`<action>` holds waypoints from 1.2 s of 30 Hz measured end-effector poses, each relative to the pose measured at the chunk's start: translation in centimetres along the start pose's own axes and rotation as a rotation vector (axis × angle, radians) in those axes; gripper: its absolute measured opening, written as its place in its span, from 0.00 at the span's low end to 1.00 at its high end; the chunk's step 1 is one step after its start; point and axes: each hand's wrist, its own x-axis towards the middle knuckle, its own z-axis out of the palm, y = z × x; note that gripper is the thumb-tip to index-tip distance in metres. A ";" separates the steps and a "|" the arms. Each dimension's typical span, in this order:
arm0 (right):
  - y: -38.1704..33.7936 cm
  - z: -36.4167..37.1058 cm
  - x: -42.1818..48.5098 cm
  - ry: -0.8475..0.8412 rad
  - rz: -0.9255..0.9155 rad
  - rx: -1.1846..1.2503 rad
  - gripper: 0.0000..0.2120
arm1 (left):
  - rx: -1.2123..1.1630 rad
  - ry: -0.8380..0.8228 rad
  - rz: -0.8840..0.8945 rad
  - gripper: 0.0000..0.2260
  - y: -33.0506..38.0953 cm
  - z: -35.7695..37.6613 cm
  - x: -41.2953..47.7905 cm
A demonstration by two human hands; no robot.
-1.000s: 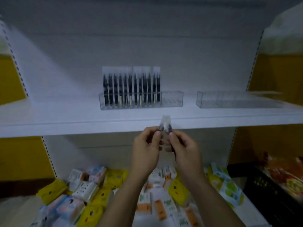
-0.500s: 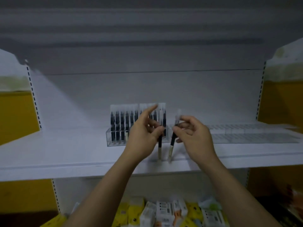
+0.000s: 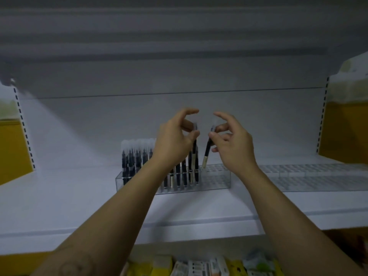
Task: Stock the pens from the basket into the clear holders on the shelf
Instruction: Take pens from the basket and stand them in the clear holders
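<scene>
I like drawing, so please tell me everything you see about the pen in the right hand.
The pen is slim, with a dark barrel, a pale cream lower end and what looks like a clear cap on top. It tilts, top leaning right. The right hand pinches it near the top, and its pale end meets the empty slots of the clear holder.

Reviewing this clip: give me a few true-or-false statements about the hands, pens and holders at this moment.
1. The left hand pinches the left pen. True.
2. The right pen, pinched by the right hand, stands fully seated. False: it is tilted, with its lower end at the top of the near holder.
3. The right holder is full of pens. False: no pens show in it.
4. The stocked pens fill the near holder's left part. True.
</scene>
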 end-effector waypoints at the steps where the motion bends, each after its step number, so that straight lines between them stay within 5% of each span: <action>1: 0.3 0.3 0.4 -0.001 -0.005 0.002 0.22 | 0.017 0.006 0.004 0.20 -0.4 0.3 0.2; 13: 2.6 2.2 1.1 -0.029 0.013 -0.052 0.23 | 0.106 0.021 0.065 0.20 -2.8 1.0 0.3; 23: 2.9 3.1 -0.2 -0.251 -0.050 -0.354 0.23 | 0.115 0.014 -0.011 0.20 -3.0 0.4 0.6; 31: 2.5 2.4 -2.6 -0.414 0.014 -0.615 0.42 | 0.402 -0.049 0.076 0.18 -4.0 1.6 -1.0; 36: 2.2 1.9 -2.9 -0.446 0.077 -0.563 0.45 | 0.598 -0.029 0.082 0.20 -4.4 2.0 -1.5</action>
